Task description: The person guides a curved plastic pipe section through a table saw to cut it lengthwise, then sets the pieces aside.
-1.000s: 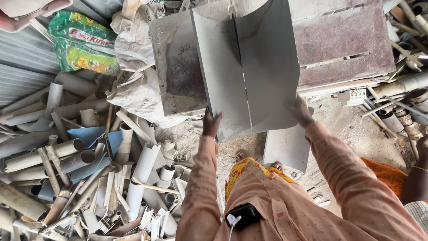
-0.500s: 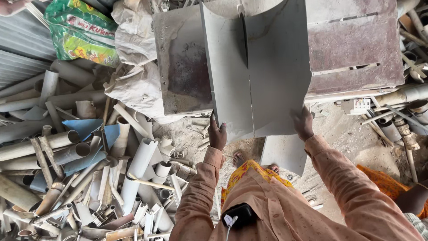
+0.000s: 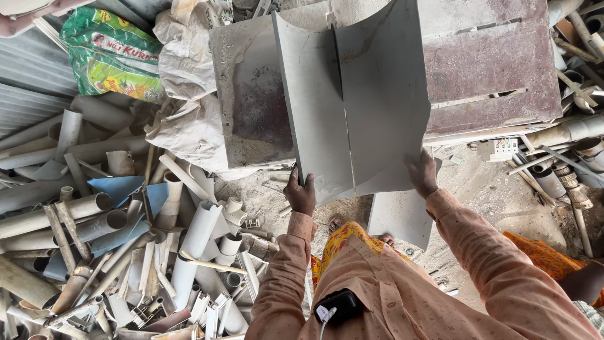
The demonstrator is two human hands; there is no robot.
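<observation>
A large grey curved plastic sheet, like a split-open pipe section with a lengthwise crease, is held up in front of me. My left hand grips its lower left edge. My right hand holds its lower right edge, fingers under the sheet. The sheet's far end rests over a rusty metal box-like surface. Both peach sleeves reach up from the bottom of the view.
A heap of cut grey and white pipe pieces fills the left side. A green printed bag and white sacks lie at top left. A flat grey piece stands on the sandy ground. More pipes lie at right.
The sheet has shifted slightly to the left and lower in view, and both hands have slid along its near edge, still holding it.
</observation>
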